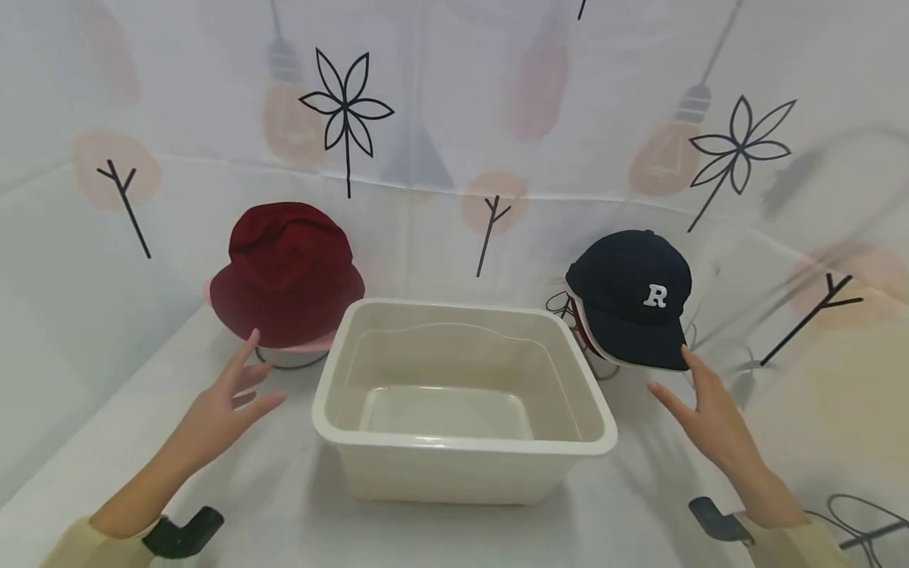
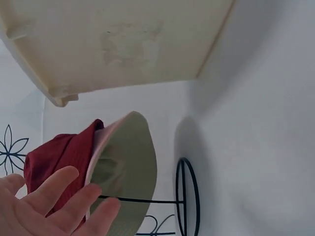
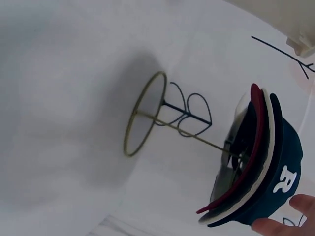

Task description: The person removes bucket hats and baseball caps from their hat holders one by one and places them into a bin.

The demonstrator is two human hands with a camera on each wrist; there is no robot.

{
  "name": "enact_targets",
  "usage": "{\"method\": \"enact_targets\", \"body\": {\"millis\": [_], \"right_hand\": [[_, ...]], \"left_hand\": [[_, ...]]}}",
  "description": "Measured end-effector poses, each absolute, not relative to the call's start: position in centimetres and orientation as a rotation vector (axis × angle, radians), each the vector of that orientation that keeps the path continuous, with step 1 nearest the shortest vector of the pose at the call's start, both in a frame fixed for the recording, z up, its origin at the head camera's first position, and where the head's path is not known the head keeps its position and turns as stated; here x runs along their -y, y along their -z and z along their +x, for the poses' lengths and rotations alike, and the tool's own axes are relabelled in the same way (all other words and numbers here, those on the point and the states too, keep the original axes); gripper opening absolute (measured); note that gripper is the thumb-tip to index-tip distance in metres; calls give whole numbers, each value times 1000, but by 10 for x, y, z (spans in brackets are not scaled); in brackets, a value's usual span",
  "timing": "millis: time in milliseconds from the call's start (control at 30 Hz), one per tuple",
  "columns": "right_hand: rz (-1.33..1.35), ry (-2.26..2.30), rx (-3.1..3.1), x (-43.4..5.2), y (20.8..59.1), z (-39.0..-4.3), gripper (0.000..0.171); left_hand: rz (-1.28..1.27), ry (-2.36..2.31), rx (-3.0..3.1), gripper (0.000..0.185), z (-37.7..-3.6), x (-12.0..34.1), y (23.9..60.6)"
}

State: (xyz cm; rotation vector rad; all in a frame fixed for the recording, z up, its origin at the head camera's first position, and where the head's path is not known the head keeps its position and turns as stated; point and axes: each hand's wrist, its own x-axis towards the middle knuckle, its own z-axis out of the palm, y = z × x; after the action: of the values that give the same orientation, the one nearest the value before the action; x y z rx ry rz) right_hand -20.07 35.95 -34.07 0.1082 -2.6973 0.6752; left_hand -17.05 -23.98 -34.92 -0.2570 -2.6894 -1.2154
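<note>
1. Red hat [image 1: 287, 268]: up on a stand [image 2: 147, 200], left of the tub [image 1: 461, 444] and a bit behind it. Pink layer [image 1: 317, 345] shows under its brim.
2. Left hand [image 1: 223, 414]: fingers straight and apart, thumb off to the side, nothing gripped. Index tip overlaps the brim in the head view; from here I can't tell if it touches.
3. Cap [image 1: 632, 276]: navy, white R, on its own stand [image 3: 192, 136] right of the tub. White brim [image 3: 270, 132] and dark red brim [image 3: 259, 118] sit beneath it.
4. Right hand [image 1: 713, 418]: thumb and index spread, nothing clamped. Index tip is at the bill's outer edge, contact unclear. Can't make out the other fingers.
5. Handling, my read: both light, neither fragile. Red hat looks soft all over, crown already creased, so it'd fold under a squeeze. Cap looks floppy in the crown, stiffer in the bill. Cloth, so low slip.
6. Hold points: red hat by the brim edge, top layer only. Cap by the bill. Risk: nested layers dragging along, or a thin stand tipping on a sideways pull.
</note>
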Motion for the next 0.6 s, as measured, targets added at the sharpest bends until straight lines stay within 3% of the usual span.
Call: {"method": "enact_targets", "body": {"millis": [600], "right_hand": [[10, -835, 2642, -354, 329, -218, 86]], "left_hand": [[-479, 1620, 2474, 81, -186, 221, 338]]}}
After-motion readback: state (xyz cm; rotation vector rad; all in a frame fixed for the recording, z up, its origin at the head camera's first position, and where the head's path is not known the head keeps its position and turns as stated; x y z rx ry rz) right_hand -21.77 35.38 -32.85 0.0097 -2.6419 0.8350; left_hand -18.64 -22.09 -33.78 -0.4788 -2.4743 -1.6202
